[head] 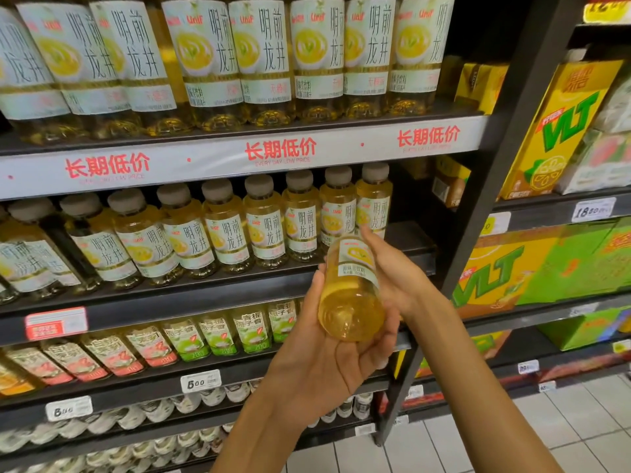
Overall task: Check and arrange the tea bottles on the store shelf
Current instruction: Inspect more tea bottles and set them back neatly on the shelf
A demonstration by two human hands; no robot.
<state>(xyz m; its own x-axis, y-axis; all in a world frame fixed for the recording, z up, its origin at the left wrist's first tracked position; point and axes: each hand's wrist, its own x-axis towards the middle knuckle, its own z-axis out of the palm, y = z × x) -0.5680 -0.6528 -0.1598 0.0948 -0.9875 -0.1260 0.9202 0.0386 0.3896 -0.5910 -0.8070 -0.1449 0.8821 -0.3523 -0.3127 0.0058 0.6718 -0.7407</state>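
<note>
Both hands hold a tea bottle (pixel 351 288) tilted base-first toward the camera, left hand (pixel 327 356) cupping its base, right hand (pixel 392 271) gripping its side.

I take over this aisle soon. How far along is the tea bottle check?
Done: the row of small tea bottles stands upright, labels forward. In hand: one tea bottle, tilted base-first toward the camera, held by the left hand and right hand. Left: returning it, perhaps to the empty shelf end.
</note>
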